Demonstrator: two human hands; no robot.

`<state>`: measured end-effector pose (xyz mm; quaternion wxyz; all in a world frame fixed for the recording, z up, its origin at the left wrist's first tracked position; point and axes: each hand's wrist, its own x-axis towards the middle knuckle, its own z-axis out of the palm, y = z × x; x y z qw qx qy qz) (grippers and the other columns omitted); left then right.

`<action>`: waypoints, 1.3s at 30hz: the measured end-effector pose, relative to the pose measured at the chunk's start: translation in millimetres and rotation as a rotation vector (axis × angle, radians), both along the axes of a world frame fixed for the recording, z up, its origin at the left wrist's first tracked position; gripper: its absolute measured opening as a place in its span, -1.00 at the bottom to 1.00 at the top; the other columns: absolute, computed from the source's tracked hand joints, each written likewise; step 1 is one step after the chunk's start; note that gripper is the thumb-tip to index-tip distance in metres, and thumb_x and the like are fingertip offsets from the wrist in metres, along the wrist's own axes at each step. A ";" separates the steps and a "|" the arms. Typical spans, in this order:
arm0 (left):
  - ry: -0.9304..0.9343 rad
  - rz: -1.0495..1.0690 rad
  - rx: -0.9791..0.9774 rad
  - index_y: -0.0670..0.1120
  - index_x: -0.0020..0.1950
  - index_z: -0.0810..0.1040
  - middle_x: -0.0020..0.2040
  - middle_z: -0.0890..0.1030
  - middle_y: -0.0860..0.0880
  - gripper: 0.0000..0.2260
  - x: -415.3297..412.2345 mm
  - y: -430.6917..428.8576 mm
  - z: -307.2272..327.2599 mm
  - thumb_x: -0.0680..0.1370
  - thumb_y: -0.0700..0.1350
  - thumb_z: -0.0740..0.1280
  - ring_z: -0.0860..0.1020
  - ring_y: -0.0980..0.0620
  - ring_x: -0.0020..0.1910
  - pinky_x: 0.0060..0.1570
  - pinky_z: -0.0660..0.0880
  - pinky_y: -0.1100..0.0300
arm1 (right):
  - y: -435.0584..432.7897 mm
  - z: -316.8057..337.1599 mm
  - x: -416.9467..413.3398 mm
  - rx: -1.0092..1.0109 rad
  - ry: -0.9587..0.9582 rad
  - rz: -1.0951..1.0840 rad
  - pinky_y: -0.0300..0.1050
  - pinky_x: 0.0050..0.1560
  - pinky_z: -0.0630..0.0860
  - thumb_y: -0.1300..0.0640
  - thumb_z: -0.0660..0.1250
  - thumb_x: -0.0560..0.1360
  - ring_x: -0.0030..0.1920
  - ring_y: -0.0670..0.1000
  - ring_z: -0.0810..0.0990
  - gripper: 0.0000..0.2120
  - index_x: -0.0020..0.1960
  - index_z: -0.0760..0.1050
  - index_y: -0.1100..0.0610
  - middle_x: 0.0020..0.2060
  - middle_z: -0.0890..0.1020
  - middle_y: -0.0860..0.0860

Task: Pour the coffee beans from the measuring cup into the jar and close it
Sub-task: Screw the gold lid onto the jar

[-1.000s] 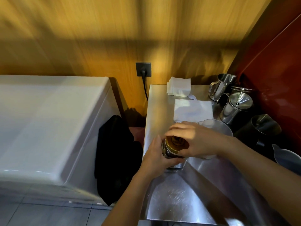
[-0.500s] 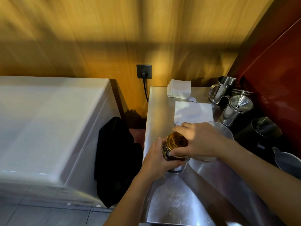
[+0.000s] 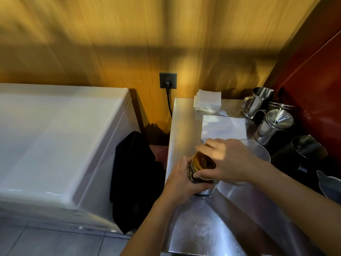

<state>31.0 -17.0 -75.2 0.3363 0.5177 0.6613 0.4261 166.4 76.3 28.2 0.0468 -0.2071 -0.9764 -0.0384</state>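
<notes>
1. At the near left edge of the steel counter (image 3: 186,115), the left hand (image 3: 181,183) is wrapping around the body of the jar (image 3: 202,182), fingers closed on it and holding it upright.
2. Over the jar mouth, the right hand (image 3: 228,161) is cupping the gold lid (image 3: 202,161), fingers curled on its rim; the lid is sitting tilted, apparently not yet seated.
3. Dark beans are showing through the glass below the lid, so the pour is judged done and closing is the step in hand.
4. Just behind the right hand, the clear measuring cup (image 3: 258,149) is standing on the counter, apparently empty.
5. Method note: level the lid before turning, keep the left hand bracing the jar, and twist only once the threads catch, to avoid cross-threading.
6. Writing: the lid is showing a dark mark, but it is too blurred to read; no brand legible.
</notes>
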 end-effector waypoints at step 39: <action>0.208 0.047 0.062 0.16 0.04 0.40 -0.11 0.57 0.21 -0.53 13.4 -13.2 4.1 0.21 0.32 0.33 0.41 0.38 0.06 0.26 0.04 0.07 | -24.1 -24.8 -0.8 0.004 0.161 -0.116 -0.19 -0.56 0.31 -0.31 0.10 0.33 -0.54 0.11 0.44 -0.48 -0.20 0.43 0.17 -0.32 0.51 0.14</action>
